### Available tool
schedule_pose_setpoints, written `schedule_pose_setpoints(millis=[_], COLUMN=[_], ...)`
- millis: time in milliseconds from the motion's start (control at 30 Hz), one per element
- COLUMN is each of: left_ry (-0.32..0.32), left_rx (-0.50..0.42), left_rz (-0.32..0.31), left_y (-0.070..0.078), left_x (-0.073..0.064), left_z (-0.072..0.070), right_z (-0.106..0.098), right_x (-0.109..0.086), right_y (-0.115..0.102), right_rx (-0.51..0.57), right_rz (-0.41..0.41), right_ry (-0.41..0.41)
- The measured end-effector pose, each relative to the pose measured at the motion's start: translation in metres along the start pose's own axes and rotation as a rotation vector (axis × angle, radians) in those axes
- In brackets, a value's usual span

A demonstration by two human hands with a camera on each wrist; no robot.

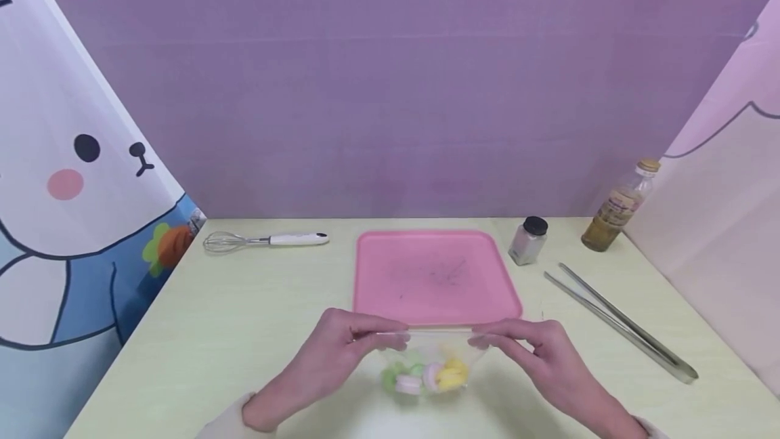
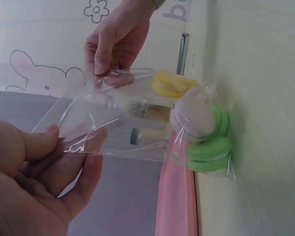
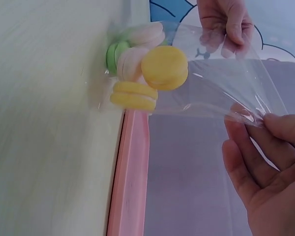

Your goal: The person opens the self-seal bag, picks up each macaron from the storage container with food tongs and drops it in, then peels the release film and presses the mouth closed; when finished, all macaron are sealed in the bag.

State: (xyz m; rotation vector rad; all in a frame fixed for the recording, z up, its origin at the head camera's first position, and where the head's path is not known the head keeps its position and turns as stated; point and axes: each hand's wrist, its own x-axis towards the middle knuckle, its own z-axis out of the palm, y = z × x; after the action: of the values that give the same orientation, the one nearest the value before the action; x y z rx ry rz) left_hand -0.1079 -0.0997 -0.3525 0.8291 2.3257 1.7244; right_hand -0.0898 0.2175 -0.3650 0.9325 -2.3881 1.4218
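A clear plastic bag (image 1: pixel 435 347) hangs between both hands at the front of the table, its top edge stretched sideways. Several macarons lie in the bottom of it: a yellow macaron (image 3: pixel 164 68), a pale pink macaron (image 2: pixel 191 117) and a green macaron (image 2: pixel 209 154) among them. My left hand (image 1: pixel 341 347) pinches one upper corner between thumb and fingers. The opposite corner is pinched by my right hand (image 1: pixel 542 358). Just behind the bag lies a pink tray (image 1: pixel 426 276) with dark marks on its surface.
A whisk (image 1: pixel 268 240) lies at the back left. To the right of the tray are a small black-capped jar (image 1: pixel 528 241), metal tongs (image 1: pixel 621 324) and a bottle of amber liquid (image 1: pixel 620 206). A purple wall (image 1: pixel 390 100) rises behind the table.
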Motion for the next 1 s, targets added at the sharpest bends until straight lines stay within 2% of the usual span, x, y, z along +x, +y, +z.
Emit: schedule_pose_setpoints(millis=[167, 300, 433, 633, 700, 833, 1000], left_ry=[0.029, 0.059, 0.090, 0.077, 0.063, 0.020, -0.025], left_rx=[-0.035, -0.047, -0.009, 0.070, 0.074, 0.056, 0.050], left_rz=[-0.002, 0.019, 0.021, 0.026, 0.010, -0.061, -0.142], left_y=[-0.002, -0.002, 0.001, 0.006, 0.009, 0.012, 0.011], left_x=[-0.001, -0.002, -0.005, -0.014, -0.018, -0.024, -0.033], left_z=[-0.006, -0.014, -0.026, -0.052, -0.061, -0.080, -0.104], right_z=[0.001, 0.005, 0.013, 0.029, 0.034, 0.046, 0.062], right_x=[0.005, 0.012, 0.022, 0.040, 0.047, 0.060, 0.074], right_y=[-0.005, -0.009, -0.012, -0.018, -0.019, -0.023, -0.029], right_rx=[-0.004, 0.049, 0.142, 0.239, 0.257, 0.305, 0.401], right_rz=[0.021, 0.007, -0.018, -0.001, -0.005, 0.017, 0.070], right_ry=[0.034, 0.043, 0.043, 0.022, 0.002, -0.024, -0.066])
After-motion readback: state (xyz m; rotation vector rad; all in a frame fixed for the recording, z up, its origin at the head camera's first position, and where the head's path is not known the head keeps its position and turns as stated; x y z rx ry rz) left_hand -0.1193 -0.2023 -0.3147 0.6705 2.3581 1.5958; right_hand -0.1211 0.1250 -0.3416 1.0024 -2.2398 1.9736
